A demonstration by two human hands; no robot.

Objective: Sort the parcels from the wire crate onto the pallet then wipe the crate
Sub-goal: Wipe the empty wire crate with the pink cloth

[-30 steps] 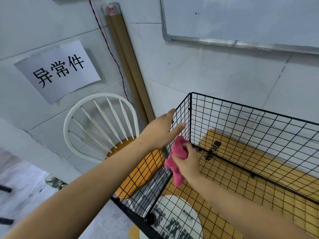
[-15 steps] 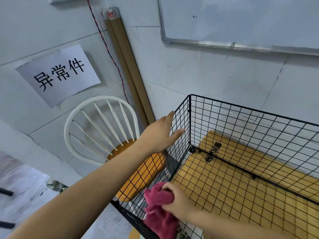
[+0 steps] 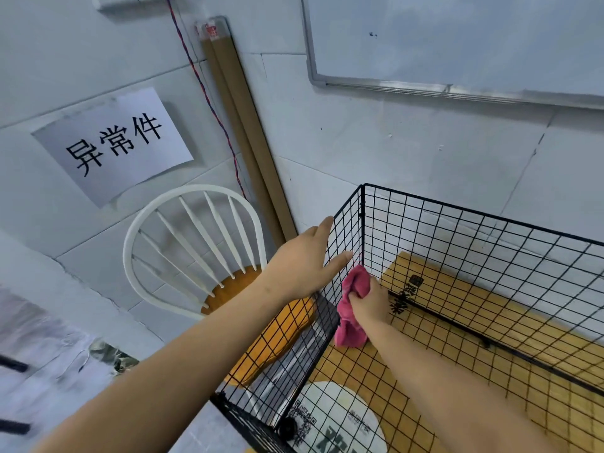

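Note:
The black wire crate (image 3: 483,243) stands against the white wall and holds no parcels; a yellow mat shows through its mesh floor. My left hand (image 3: 302,261) rests with straight fingers on the outside of the crate's left panel, near the top rim. Inside the crate, my right hand (image 3: 369,304) grips a bunched pink cloth (image 3: 351,317) and presses it against the inner face of that same left panel, close to the far corner.
A white spindle-back chair (image 3: 192,243) with an orange seat stands just left of the crate. Long brown cardboard tubes (image 3: 242,138) lean in the wall corner. A paper sign (image 3: 114,145) and a whiteboard (image 3: 457,44) hang on the wall.
My right hand swept the pink cloth down the left panel toward the near corner, then back up to the far corner. My left hand stayed on the panel.

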